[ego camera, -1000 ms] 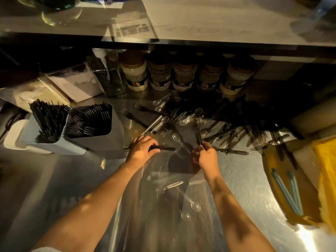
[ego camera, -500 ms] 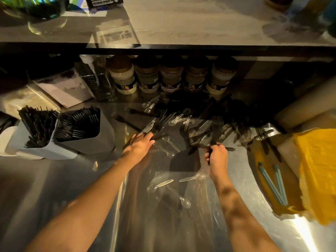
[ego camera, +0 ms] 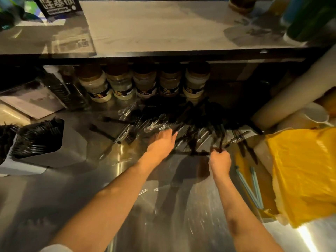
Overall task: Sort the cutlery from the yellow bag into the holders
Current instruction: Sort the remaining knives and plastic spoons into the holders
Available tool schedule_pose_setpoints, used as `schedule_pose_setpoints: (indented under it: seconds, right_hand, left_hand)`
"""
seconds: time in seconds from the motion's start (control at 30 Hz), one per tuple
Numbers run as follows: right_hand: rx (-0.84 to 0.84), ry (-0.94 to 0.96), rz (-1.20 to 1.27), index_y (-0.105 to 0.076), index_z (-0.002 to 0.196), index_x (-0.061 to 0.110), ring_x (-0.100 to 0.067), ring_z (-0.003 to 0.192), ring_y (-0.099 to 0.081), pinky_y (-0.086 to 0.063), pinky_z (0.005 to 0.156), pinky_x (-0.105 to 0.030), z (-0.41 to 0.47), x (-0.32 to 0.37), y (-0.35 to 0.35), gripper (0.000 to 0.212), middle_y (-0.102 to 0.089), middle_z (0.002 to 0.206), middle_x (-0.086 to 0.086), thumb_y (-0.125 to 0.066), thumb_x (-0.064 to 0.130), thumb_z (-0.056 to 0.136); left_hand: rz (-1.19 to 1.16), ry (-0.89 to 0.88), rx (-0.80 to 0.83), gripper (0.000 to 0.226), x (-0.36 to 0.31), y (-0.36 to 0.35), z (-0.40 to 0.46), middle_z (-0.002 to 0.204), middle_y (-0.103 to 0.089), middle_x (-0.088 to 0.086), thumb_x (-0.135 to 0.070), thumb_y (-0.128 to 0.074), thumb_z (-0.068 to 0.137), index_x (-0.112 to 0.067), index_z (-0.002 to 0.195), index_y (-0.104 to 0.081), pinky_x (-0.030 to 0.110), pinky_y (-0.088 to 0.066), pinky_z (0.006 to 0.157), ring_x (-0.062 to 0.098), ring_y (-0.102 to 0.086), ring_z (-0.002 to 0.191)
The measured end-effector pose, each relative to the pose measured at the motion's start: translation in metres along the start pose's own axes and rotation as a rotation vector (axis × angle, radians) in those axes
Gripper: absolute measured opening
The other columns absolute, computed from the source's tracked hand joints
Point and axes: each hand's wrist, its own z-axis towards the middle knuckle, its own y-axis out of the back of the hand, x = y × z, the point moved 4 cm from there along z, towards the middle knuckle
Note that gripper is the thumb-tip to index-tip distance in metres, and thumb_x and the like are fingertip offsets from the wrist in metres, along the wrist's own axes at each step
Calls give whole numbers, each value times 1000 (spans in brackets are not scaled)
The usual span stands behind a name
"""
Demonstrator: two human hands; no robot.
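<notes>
A heap of black and clear plastic cutlery [ego camera: 183, 128] lies on the steel counter below a shelf. My left hand [ego camera: 161, 140] reaches flat into the heap, fingers stretched over the pieces, nothing clearly gripped. My right hand [ego camera: 220, 160] is fisted on black cutlery [ego camera: 221, 140] that sticks up out of it. Two grey holders [ego camera: 54, 157] packed with black cutlery stand at the left. The yellow bag [ego camera: 305, 171] lies crumpled at the right.
A row of several jars [ego camera: 143, 84] lines the back under the dark shelf edge [ego camera: 163, 55]. Two light-blue straws [ego camera: 252, 186] lie beside the bag. A paper roll [ego camera: 291, 88] leans at the far right. Flat packets [ego camera: 31, 100] sit at the back left.
My left hand has moved right and forward into the heap. My right hand has shifted right, still gripping black cutlery. The view has tilted, so everything sits further left.
</notes>
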Motion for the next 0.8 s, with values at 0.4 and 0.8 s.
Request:
schedule_pose_setpoints:
  seconds: [0.4, 0.8]
  right_hand:
    - [-39, 335, -262, -52, 142, 8, -37, 136, -39, -35, 115, -42, 93, 56, 23, 44, -41, 144, -19, -49, 6, 99]
    - [-101, 403, -594, -44, 146, 10, -43, 130, -45, -34, 109, -46, 124, 65, 6, 74, -53, 140, -22, -46, 63, 95]
  left_hand:
    - [34, -3, -112, 45, -78, -43, 67, 145, -48, 10, -36, -35, 105, -22, 148, -38, 51, -36, 107, 31, -35, 138]
    - [131, -5, -106, 108, -91, -78, 63, 162, -19, 15, -72, -50, 85, -6, 157, -5, 68, -2, 117, 32, -11, 152]
